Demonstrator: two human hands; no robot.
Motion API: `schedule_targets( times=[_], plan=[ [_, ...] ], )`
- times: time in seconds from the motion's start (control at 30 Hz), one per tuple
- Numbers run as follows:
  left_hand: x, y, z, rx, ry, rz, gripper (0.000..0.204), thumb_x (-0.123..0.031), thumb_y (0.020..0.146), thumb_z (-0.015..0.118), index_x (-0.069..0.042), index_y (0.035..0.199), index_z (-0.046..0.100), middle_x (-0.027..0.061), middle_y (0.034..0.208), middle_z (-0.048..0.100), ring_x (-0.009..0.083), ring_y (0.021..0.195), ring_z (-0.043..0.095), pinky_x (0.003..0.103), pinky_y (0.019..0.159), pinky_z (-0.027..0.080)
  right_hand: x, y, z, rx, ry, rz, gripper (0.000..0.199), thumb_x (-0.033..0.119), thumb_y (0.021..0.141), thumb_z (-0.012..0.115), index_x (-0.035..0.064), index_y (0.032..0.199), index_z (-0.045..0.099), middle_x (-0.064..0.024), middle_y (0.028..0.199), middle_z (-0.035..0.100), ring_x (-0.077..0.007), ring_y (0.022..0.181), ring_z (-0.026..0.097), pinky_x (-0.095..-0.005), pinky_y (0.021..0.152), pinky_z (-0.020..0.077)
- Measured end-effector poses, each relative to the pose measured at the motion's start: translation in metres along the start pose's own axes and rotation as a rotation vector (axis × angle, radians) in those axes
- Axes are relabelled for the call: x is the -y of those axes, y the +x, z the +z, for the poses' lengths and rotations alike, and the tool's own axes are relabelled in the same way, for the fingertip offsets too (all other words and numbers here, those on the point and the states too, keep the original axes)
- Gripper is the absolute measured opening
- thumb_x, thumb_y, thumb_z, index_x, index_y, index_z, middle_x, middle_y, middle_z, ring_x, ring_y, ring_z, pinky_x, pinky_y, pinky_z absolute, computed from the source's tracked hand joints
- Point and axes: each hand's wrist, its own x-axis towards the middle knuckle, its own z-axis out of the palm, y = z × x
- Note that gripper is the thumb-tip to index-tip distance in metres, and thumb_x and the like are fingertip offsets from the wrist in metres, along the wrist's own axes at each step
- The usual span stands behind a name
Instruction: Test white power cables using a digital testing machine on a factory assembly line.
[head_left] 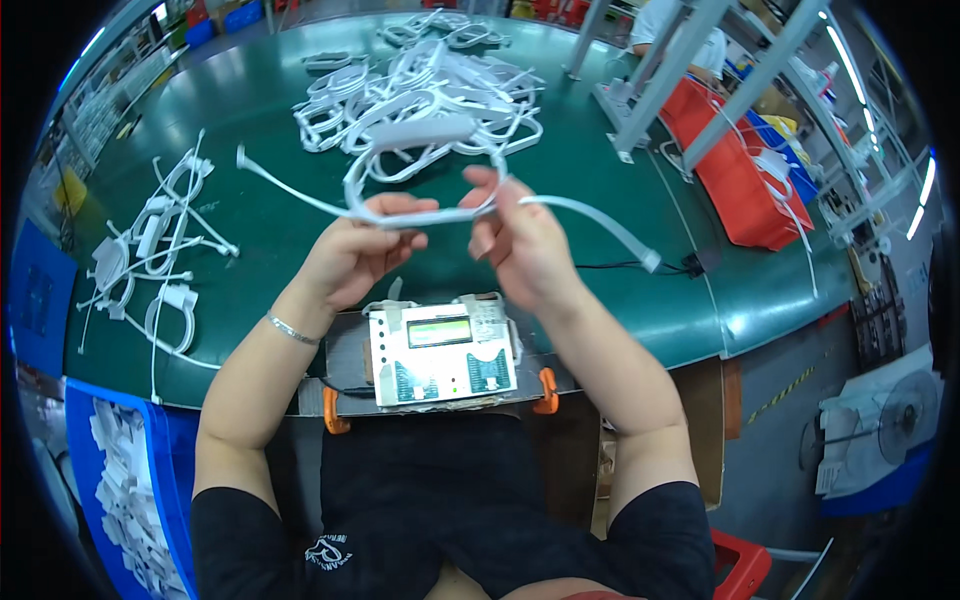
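A coiled white cable is held up between my hands, over the near part of the green table. Its two loose ends stick out left and right, each with a small connector, and a broad white wrap spans the top of its loop. My left hand is closed around the lower left of the coil. My right hand grips the coil's right side, thumb and fingers curled about it. Just below the hands stands a white tester box with a lit green display; neither end of the cable touches it.
A heap of coiled white cables lies on the green table ahead, with several more cables at left. Orange clamps flank the tester. A blue bin holds white pieces. A red bin and metal posts stand right; another person is beyond.
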Motion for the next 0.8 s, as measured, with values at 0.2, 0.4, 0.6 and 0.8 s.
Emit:
schedule_targets(
  times=[0.2,0.4,0.6,0.8],
  plan=[
    [0.003,0.01,-0.032,-0.482,0.146,0.26,0.015,-0.008,0.089,0.055,-0.003,0.103,0.053,0.0058,0.091,0.06,0.0134,0.089,0.059,0.022,0.076,0.046,-0.013,0.026,-0.056,0.006,-0.136,0.025,0.042,0.035,0.098,0.037,0.0037,0.125,0.045,-0.0035,0.088,0.057,-0.0076,0.061,0.046,-0.0257,0.059,0.0422],
    [0.006,0.0,-0.02,-0.399,0.231,0.393,0.013,-0.021,0.094,0.049,-0.008,0.097,0.053,0.0049,0.086,0.059,0.0132,0.083,0.059,0.033,0.084,0.045,-0.023,0.016,-0.043,0.057,-0.202,0.065,0.041,0.033,0.097,0.038,0.0028,0.124,0.048,-0.0059,0.09,0.056,-0.0087,0.062,0.046,-0.0253,0.06,0.0431],
    [-0.019,-0.01,-0.022,0.228,0.009,0.017,0.036,-0.013,0.086,0.058,0.003,0.115,0.045,0.0106,0.078,0.063,0.0148,0.058,0.062,0.03,0.073,0.052,-0.018,0.017,-0.048,0.235,-0.241,0.174,0.043,0.034,0.096,0.04,0.0007,0.121,0.05,-0.0085,0.086,0.057,-0.0105,0.061,0.049,-0.024,0.057,0.0443],
    [-0.005,-0.01,-0.013,0.318,0.332,-0.201,0.025,-0.006,0.082,0.06,0.006,0.103,0.053,0.0097,0.076,0.063,0.0146,0.063,0.062,0.027,0.064,0.05,0.009,0.034,-0.053,-0.124,-0.312,0.126,0.02,0.009,0.089,0.054,-0.0001,0.106,0.054,-0.0058,0.081,0.06,-0.0091,0.058,0.058,-0.0178,0.048,0.0479]
  ],
)
